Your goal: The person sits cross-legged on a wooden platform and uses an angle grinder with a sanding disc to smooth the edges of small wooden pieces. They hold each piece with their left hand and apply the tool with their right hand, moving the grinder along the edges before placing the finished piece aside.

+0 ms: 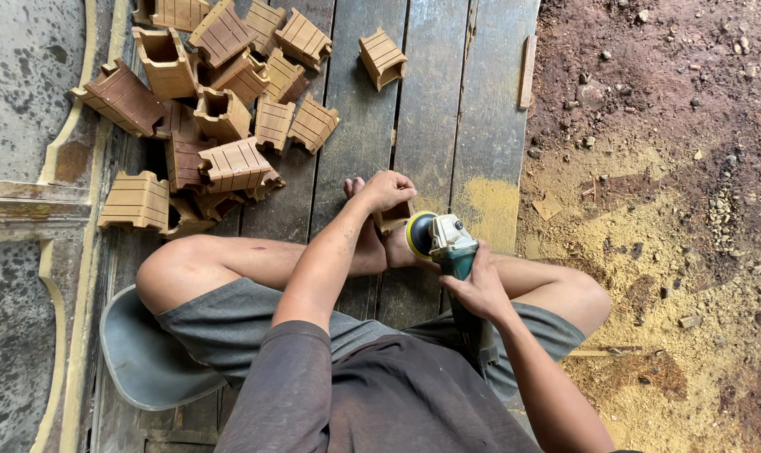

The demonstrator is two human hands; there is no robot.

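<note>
My left hand (386, 190) is closed over a small carved wooden block (393, 216), fingers wrapped down on its top so it stays pinned against my feet, which meet just under it; held that way the piece has something firm behind it while the sanding disc (417, 234) bears on its side. My right hand (479, 289) is clenched round the body of the green angle grinder (453, 252), pad end turned left towards the block, the disc touching or all but touching it (my fist hides the exact contact). I sit cross-legged on a grey seat (141, 356), knees spread, so both arms come together over the dark floorboards (431, 109) in front of me.

No box or bin holds the other work; the ribbed wooden blocks lie in a loose pile (217, 109) on the boards to my front left, tumbled at all angles, some hollow side up, with one lone block (382, 58) apart from them further along. Yellow sawdust (649, 252) spreads over the bare earth on my right and onto the plank edge; it lies on the side the grinder throws towards.
</note>
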